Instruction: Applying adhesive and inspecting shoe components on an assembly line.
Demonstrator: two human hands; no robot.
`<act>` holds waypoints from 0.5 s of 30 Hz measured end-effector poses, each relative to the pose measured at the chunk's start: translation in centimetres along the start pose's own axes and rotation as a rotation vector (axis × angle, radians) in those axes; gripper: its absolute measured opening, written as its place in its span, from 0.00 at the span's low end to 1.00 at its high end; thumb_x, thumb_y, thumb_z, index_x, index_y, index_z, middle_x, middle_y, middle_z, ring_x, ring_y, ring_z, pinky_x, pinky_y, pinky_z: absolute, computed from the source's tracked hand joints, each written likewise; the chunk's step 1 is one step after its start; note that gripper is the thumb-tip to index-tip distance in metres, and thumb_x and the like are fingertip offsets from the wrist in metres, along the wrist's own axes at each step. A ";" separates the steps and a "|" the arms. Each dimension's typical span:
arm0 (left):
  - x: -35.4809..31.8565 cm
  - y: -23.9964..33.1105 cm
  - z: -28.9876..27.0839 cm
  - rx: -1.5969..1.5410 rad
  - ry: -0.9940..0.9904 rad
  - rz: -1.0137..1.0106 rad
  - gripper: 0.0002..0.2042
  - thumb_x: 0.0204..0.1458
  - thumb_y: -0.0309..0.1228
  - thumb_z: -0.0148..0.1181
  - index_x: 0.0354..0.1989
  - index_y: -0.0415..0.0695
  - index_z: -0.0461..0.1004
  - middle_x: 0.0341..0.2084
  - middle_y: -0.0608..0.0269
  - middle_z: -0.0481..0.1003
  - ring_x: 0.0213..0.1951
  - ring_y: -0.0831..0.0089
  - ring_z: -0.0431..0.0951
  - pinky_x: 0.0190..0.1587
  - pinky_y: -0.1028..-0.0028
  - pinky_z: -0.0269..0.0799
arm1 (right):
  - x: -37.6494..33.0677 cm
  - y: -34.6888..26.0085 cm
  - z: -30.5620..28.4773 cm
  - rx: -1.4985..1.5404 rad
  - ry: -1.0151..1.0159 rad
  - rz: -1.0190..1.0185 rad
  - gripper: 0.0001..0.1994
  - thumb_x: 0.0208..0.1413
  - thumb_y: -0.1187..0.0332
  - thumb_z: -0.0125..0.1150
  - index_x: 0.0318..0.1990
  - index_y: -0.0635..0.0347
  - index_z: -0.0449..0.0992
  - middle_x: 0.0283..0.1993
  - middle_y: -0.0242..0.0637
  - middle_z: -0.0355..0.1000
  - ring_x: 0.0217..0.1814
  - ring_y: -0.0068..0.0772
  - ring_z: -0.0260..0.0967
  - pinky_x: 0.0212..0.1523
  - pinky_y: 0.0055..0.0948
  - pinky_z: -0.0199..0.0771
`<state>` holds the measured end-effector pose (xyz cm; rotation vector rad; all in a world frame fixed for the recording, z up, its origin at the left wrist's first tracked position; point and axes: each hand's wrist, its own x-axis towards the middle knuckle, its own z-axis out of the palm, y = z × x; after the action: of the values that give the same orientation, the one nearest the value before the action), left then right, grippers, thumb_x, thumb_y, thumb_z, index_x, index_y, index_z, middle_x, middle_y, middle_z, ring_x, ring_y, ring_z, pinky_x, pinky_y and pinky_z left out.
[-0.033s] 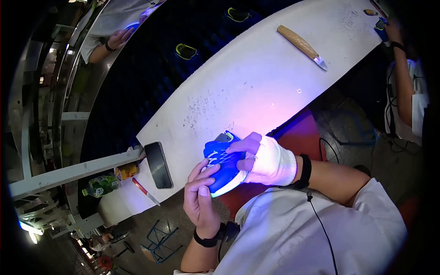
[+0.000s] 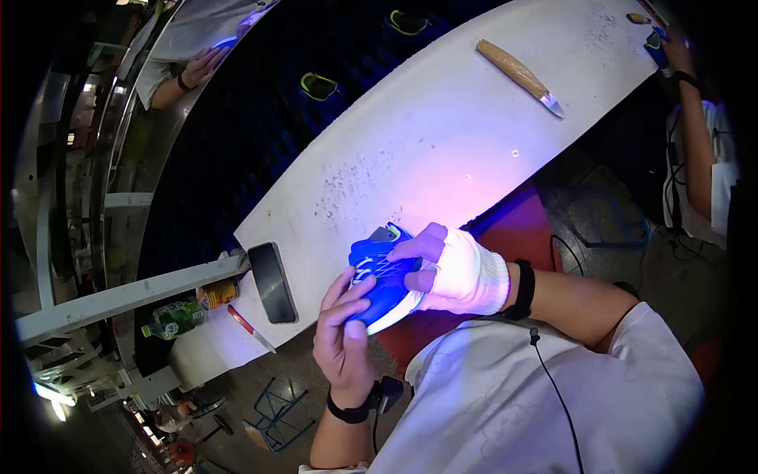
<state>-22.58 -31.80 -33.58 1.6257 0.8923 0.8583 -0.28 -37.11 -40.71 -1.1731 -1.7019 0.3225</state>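
Between my two hands is a blue sneaker (image 2: pixel 388 286) with white laces, a pale sole and a yellow-green collar lining, held just past the near edge of the white table. Bare-fingered, my left hand (image 2: pixel 342 336) closes on its toe end, thumb and fingertips pressed to the upper. My right hand (image 2: pixel 458 272) wears a white glove that leaves the fingertips uncovered. It grips the shoe's right side, with fingers on the lacing. Violet light falls on the shoe and glove. The sole's underside is hidden.
On the white table (image 2: pixel 316 170) lie a black phone (image 2: pixel 272 283), a red-handled knife (image 2: pixel 251 328) and a tape-wrapped knife (image 2: pixel 521 79). A green bottle (image 2: pixel 174 320) and yellow can (image 2: pixel 218 295) stand left. Beyond the table, dark shoes (image 2: pixel 319 87) rest on a black surface. A co-worker's arm (image 2: pixel 693 134) is at right.
Both hands and the shoe have shifted very slightly to the left and up. My left thumb sits a little differently by the toe. The grip is otherwise the same.
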 end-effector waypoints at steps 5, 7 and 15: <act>0.2 -1.6 -2.2 0.226 -0.178 0.157 0.26 0.42 0.37 0.86 0.46 0.40 0.77 0.53 0.41 0.83 0.68 0.40 0.72 0.69 0.45 0.69 | 1.0 1.1 0.4 0.012 -0.067 -0.152 0.18 0.43 0.58 0.78 0.38 0.55 0.80 0.53 0.45 0.77 0.42 0.46 0.74 0.37 0.43 0.77; -0.7 -2.6 -2.8 0.220 -0.142 0.156 0.25 0.43 0.34 0.86 0.46 0.40 0.77 0.52 0.42 0.83 0.68 0.40 0.73 0.69 0.45 0.69 | 1.4 1.0 0.3 0.003 -0.114 -0.061 0.21 0.42 0.53 0.77 0.34 0.58 0.76 0.47 0.44 0.76 0.44 0.49 0.76 0.45 0.46 0.81; -1.3 -1.1 -3.1 0.167 -0.081 -0.173 0.30 0.51 0.22 0.74 0.64 0.38 0.70 0.68 0.42 0.70 0.72 0.53 0.68 0.73 0.58 0.64 | 1.2 2.2 5.6 0.041 0.003 -0.143 0.22 0.43 0.52 0.77 0.32 0.56 0.72 0.49 0.44 0.76 0.53 0.50 0.75 0.60 0.55 0.78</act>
<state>-26.01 -31.39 -34.20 1.6852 1.0521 0.6075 -3.81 -33.41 -44.09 -1.0163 -1.7580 0.2660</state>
